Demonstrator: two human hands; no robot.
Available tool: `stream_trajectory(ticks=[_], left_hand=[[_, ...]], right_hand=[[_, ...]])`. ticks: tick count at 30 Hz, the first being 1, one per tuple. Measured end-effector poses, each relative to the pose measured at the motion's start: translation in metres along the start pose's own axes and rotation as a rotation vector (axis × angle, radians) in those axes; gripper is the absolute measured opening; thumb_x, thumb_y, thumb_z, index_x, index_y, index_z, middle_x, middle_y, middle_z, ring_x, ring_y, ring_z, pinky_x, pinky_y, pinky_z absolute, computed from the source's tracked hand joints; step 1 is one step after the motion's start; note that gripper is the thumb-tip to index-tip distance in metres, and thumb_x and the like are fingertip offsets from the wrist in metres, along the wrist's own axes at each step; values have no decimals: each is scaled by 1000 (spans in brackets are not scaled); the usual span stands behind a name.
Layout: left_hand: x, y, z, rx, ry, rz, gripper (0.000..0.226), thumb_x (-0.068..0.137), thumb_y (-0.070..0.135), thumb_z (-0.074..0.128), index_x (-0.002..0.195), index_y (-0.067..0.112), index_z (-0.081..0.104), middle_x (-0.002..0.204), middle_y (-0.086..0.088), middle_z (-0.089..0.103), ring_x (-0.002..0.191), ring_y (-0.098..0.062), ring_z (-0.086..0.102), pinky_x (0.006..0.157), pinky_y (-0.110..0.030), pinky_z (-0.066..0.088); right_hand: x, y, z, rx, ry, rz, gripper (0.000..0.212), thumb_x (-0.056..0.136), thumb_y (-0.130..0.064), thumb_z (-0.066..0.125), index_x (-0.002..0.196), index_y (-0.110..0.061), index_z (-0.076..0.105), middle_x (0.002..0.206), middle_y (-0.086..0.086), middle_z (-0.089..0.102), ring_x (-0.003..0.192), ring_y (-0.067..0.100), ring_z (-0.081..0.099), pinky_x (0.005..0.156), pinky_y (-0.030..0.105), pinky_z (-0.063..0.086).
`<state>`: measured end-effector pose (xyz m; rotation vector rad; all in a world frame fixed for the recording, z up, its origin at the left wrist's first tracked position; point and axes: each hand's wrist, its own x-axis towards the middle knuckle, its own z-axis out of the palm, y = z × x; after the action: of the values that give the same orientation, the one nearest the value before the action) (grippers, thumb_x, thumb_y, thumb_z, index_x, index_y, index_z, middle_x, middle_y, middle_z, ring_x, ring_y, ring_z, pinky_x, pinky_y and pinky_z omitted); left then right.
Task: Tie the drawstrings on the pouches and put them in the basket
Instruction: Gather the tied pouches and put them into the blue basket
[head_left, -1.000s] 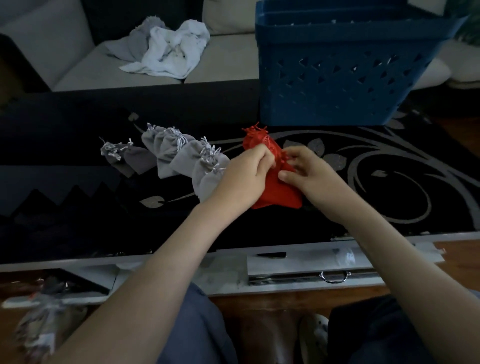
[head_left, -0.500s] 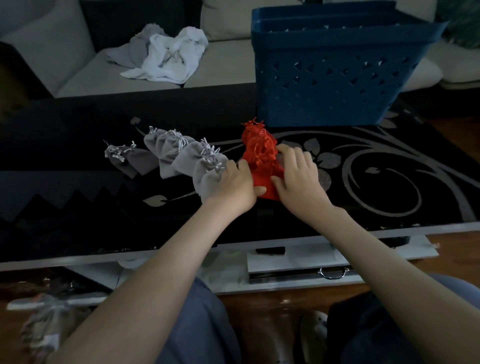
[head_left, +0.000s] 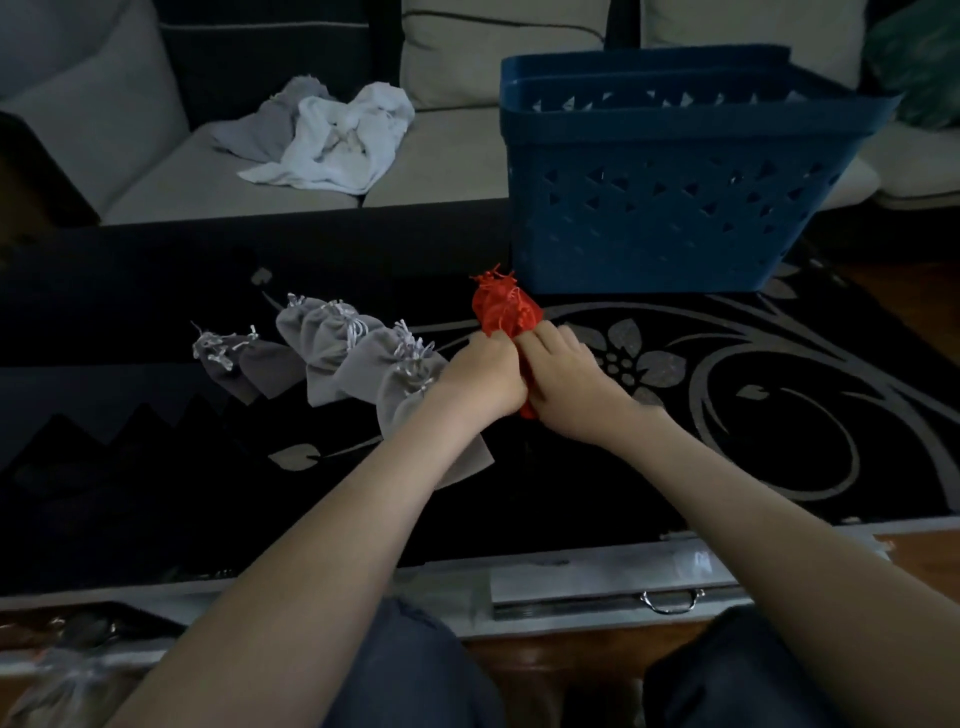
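Note:
A red drawstring pouch (head_left: 506, 309) lies on the black table (head_left: 727, 441), its frayed strings pointing toward the blue basket (head_left: 670, 208) just behind it. My left hand (head_left: 485, 371) and my right hand (head_left: 563, 374) meet over its lower half, fingers curled onto the red cloth. Several grey pouches (head_left: 337, 345) with pale strings lie in an overlapping row to the left, the nearest partly under my left wrist.
A grey sofa (head_left: 208, 176) stands behind the table with a crumpled white and grey cloth (head_left: 332, 135) on its seat. A lower shelf with a metal ring handle (head_left: 670, 603) sits under the table's near edge. My knees are below it.
Both hands slid down onto the pouch's lower half and pressed it toward the table. The red pouch now lies closer to the basket with its top uncovered.

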<state>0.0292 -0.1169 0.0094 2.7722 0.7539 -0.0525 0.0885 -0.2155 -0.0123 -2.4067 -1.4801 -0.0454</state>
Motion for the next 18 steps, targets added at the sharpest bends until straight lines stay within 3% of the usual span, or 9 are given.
stream_trajectory(ticks=[3, 5, 7, 9, 12, 18], left_hand=[[31, -4, -16, 120, -110, 40, 31, 90, 15, 47, 117, 1, 53, 106, -10, 58, 100, -30, 59, 74, -32, 43], [57, -8, -30, 220, -211, 55, 23, 91, 16, 47, 105, 2, 60, 80, -4, 55, 78, -25, 58, 66, -30, 45], [74, -10, -39, 269, -271, 59, 15, 92, 16, 48, 92, 6, 58, 70, -4, 52, 71, -24, 56, 65, -30, 46], [84, -13, -40, 233, -225, 102, 16, 94, 17, 47, 93, 5, 56, 79, -6, 55, 77, -25, 58, 63, -30, 43], [88, -17, -38, 71, -71, 152, 20, 97, 15, 41, 109, 6, 55, 100, -11, 60, 86, -27, 59, 64, -31, 38], [87, -11, -42, -32, -68, 68, 26, 95, 9, 39, 119, 5, 47, 109, -14, 60, 96, -32, 60, 66, -35, 39]], right_hand=[[20, 8, 7, -75, 18, -48, 35, 85, -11, 51, 119, -3, 47, 117, 13, 46, 105, 31, 42, 87, 43, 38], [42, 16, 10, -86, -7, -63, 34, 80, -10, 51, 113, -1, 48, 113, 16, 47, 102, 33, 42, 85, 43, 39], [64, 23, 10, -42, -30, -71, 35, 74, -13, 49, 106, -1, 49, 108, 15, 47, 99, 32, 42, 85, 41, 37], [81, 29, 11, 17, -16, -49, 31, 71, -15, 46, 100, -5, 48, 102, 13, 47, 96, 30, 43, 85, 40, 38], [93, 34, 16, 136, 81, 72, 23, 73, -6, 51, 96, -6, 45, 98, 12, 47, 93, 31, 44, 80, 39, 38], [100, 20, 15, 133, 75, 227, 22, 84, -13, 51, 103, -9, 43, 107, 8, 47, 101, 27, 41, 84, 35, 25]])
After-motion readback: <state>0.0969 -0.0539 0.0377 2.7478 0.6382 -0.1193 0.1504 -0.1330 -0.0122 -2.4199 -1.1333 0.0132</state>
